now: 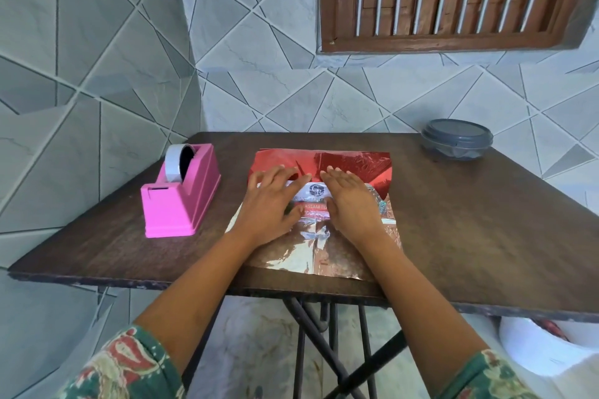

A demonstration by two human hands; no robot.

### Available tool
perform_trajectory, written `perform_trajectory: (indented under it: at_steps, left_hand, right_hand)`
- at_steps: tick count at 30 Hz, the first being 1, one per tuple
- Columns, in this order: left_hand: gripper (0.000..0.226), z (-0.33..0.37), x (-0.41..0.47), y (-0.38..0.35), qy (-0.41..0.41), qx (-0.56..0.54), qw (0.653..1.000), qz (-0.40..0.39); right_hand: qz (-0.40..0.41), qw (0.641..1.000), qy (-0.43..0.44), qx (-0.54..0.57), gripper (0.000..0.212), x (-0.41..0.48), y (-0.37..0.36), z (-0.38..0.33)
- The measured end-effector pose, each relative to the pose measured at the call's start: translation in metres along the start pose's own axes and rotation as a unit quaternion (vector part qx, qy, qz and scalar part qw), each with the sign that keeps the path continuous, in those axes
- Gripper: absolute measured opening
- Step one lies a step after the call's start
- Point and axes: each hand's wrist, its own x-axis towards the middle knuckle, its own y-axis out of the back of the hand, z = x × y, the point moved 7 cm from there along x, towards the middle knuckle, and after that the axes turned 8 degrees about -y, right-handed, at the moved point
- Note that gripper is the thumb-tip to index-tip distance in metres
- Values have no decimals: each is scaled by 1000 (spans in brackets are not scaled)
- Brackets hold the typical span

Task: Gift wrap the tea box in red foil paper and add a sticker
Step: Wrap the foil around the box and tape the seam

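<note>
Your left hand (pixel 270 199) and your right hand (pixel 351 201) both lie flat with straight fingers and grip nothing. Each one presses on one end of the tea box (pixel 312 201). You see the box only in the gap between the hands, where its label shows. It lies on the red foil paper (pixel 356 162), in the middle of the table (pixel 486 220). Beyond your fingertips the paper shows its red side; near you it shows its silver side. The pink tape dispenser (pixel 181 191) stands at the left, apart from the paper.
</note>
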Motion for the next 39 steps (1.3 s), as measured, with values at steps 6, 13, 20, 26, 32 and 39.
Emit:
perform_trajectory:
  at_steps: [6, 13, 20, 26, 32, 39]
  left_hand:
    - [42, -5, 7, 35, 79, -33, 987, 139]
    - [38, -12, -3, 19, 15, -8, 997, 79]
    - [34, -26, -5, 37, 60, -16, 990, 123]
    - [37, -31, -8, 29, 31, -79, 993, 86]
    - [26, -82, -42, 86, 219, -191, 930, 225]
    - [27, -172, -110, 125, 467, -146, 867, 99]
  right_hand:
    - [6, 998, 3, -62, 62, -1, -4, -1]
    - [-9, 996, 3, -93, 68, -1, -7, 2]
    - [-26, 997, 5, -73, 53, -2, -9, 0]
    - [10, 996, 51, -66, 49, 5, -2, -22]
    - [1, 994, 95, -51, 52, -3, -15, -30]
    - [3, 996, 88, -29, 50, -1, -13, -34]
